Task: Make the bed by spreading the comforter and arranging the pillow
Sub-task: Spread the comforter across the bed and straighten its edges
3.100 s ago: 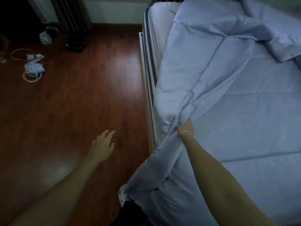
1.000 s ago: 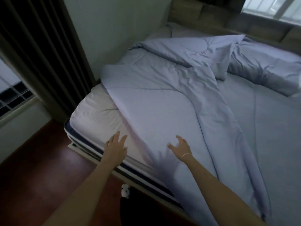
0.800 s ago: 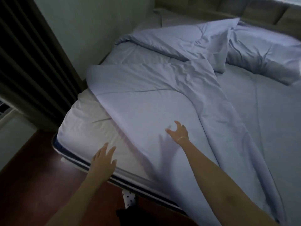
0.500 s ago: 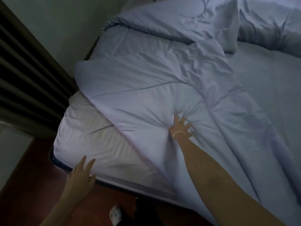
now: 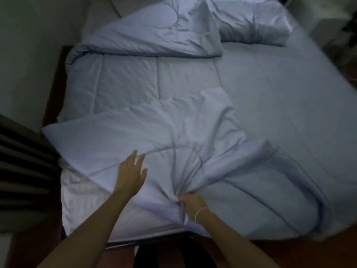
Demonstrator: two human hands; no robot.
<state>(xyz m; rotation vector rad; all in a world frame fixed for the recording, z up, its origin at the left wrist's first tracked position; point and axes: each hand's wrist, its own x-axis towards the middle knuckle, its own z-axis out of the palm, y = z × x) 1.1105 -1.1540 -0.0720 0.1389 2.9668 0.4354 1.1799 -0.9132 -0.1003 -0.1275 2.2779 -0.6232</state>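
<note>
Fingers of the right hand pinch a bunch of the comforter at the foot edge of the bed, likely to drag it flat; half a second ago they pressed it spread, farther up. The left hand, fingers splayed, now hovers over the fabric, no longer beside the mattress.

Dark pleated curtain at left edge, hanging beside near-left bed corner. Pale wall above it, along left side of bed. Reddish-brown wooden floor at bottom left, continuing along lower edge; same floor visible far right. Dark garment at bottom centre, identity unclear. Blurred pale furniture at top right, details unreadable.
</note>
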